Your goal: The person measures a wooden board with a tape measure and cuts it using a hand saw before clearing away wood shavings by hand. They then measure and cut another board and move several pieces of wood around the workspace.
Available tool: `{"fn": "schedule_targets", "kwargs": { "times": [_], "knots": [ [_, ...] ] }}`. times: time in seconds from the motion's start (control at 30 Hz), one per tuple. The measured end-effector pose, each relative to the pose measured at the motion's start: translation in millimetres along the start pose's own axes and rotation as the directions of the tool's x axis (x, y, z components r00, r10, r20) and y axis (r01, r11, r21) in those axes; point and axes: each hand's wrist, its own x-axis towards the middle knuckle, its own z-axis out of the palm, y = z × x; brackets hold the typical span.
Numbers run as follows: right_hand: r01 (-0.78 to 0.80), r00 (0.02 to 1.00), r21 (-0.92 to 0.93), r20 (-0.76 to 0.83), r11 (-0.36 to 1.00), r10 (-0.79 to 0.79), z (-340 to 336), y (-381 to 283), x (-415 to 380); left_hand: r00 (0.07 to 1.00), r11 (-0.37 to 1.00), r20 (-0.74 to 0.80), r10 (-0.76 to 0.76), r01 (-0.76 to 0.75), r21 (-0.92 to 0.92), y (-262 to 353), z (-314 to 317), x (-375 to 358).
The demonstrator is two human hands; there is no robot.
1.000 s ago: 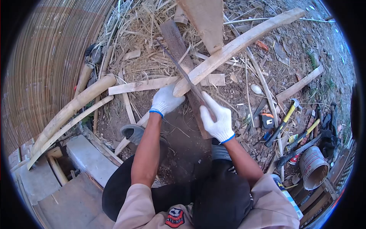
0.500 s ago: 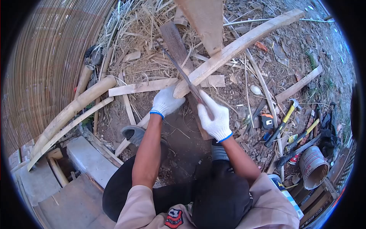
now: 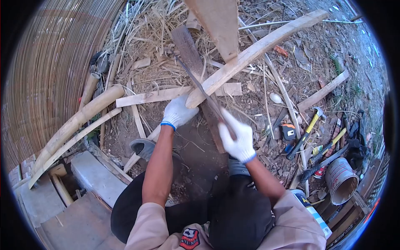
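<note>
A long, pale, slightly curved piece of wood (image 3: 258,48) runs diagonally from the upper right, its near end beside my left hand (image 3: 180,111). That hand, in a white glove, grips the wood near its rounded tip, some fingers hidden beneath. My right hand (image 3: 238,138), gloved too, is closed round the handle of a long, narrow, dark blade (image 3: 195,78). The blade crosses the wood close to its near end, pointing to the upper left; its exact kind I cannot make out. Under the crossing lies a dark plank (image 3: 187,45).
A flat board (image 3: 218,27) stands against the wood at the top. On the right lie a hammer (image 3: 309,130), a tape measure (image 3: 288,132) and a bucket (image 3: 341,180). Bamboo poles (image 3: 79,123) and a slatted screen (image 3: 54,75) are left. Shavings (image 3: 146,37) litter the ground.
My right hand has drawn back down and to the right, the blade sliding along with it across the wood. My left hand keeps its hold on the end.
</note>
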Motion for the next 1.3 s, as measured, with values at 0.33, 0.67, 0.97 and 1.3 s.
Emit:
{"fn": "schedule_targets", "kwargs": {
  "times": [0.33, 0.67, 0.97, 1.3],
  "knots": [
    [-0.059, 0.997, -0.024, 0.053, 0.998, 0.06, -0.6, 2.8, 6.6, 0.997, 0.999, -0.059, 0.048, -0.049, -0.021, -5.3, 5.6, 3.5],
    [-0.003, 0.992, -0.098, 0.122, 0.995, 0.015, -91.0, -4.8, -96.2, 1.0, 1.0, 0.014, 0.02, -0.02, 0.012, 3.9, -2.4, -0.1],
    [0.081, 0.997, 0.056, -0.023, 0.995, -0.08, 18.3, 5.1, 28.7, 1.0, 1.0, -0.016, -0.012, 0.012, 0.023, -4.9, 4.2, 5.2],
    [-0.101, 0.986, -0.061, 0.124, 0.993, 0.107, -52.3, -15.9, -31.9, 0.999, 0.999, 0.025, -0.036, 0.035, 0.026, 5.6, -2.4, 3.6]
  ]
}}
